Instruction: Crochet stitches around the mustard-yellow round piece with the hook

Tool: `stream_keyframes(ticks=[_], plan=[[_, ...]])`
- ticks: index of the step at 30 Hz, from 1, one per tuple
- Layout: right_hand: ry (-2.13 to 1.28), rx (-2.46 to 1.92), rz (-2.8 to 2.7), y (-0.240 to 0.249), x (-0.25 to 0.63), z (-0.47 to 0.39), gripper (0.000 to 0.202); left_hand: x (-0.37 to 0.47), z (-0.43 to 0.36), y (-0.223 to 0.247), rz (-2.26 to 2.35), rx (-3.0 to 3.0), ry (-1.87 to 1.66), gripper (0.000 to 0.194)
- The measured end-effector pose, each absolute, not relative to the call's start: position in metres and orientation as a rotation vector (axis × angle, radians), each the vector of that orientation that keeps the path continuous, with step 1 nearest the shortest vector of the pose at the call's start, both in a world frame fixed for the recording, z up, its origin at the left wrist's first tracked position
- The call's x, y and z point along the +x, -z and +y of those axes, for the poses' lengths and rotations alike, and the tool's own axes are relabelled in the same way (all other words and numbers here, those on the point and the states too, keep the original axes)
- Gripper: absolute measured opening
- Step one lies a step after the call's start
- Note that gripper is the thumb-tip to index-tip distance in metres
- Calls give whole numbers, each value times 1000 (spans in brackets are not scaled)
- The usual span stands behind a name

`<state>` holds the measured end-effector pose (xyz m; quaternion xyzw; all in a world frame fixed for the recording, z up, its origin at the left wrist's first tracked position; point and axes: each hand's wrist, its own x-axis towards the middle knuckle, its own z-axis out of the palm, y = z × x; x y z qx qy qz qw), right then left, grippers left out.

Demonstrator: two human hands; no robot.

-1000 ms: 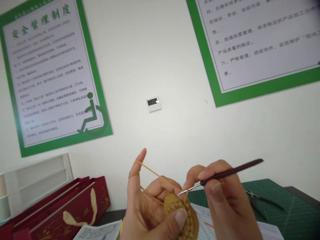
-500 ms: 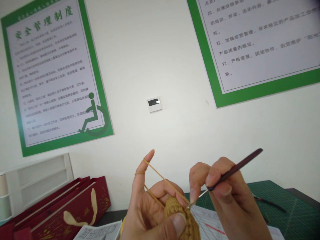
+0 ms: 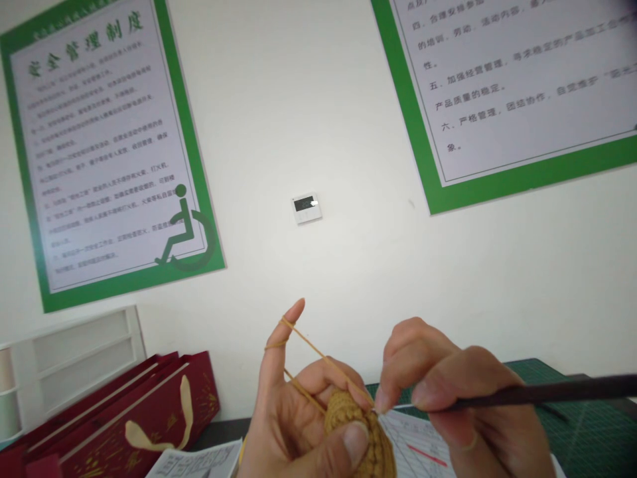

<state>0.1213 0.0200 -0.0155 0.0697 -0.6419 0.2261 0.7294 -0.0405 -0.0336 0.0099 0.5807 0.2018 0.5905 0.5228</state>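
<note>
My left hand [image 3: 298, 425] pinches a mustard-yellow crocheted piece [image 3: 348, 418] between thumb and fingers, its index finger raised. Yellow yarn [image 3: 318, 352] loops round that finger and runs down to the top of the piece. In my right hand [image 3: 448, 378] is a crochet hook with a dark handle [image 3: 557, 390], which points out to the right. The hook's tip is at the piece's upper right edge, mostly hidden by my right fingers, and a right fingertip is close to the yarn there.
Dark red gift bags [image 3: 174, 411] stand at the lower left before a white rack [image 3: 89, 352]. Printed sheets [image 3: 418, 441] lie beneath my hands, on a green cutting mat [image 3: 597, 425] at the right. Green-framed posters [image 3: 99, 166] and a thermostat [image 3: 306, 208] are on the wall.
My right hand has turned, swinging the hook's handle from pointing up and right to nearly level. The metal shaft is now mostly hidden. My left hand has barely moved.
</note>
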Motion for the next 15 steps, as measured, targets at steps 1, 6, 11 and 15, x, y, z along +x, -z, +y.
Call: stream_keyframes(ticks=[1, 6, 11, 15], plan=[[-475, 145, -1416, 16, 121, 19, 10, -40, -34, -10, 485, 1388, -1419, 113], [-389, 158, -1346, 20, 115, 19, 13, -36, -34, -10, 472, 1368, -1445, 115], [-347, 166, -1290, 26, 112, 24, 17, -36, -33, -7, 455, 1361, -1466, 114], [-144, 88, -1338, 32, 115, 26, 41, -34, -33, -6, 471, 1330, -1487, 114]])
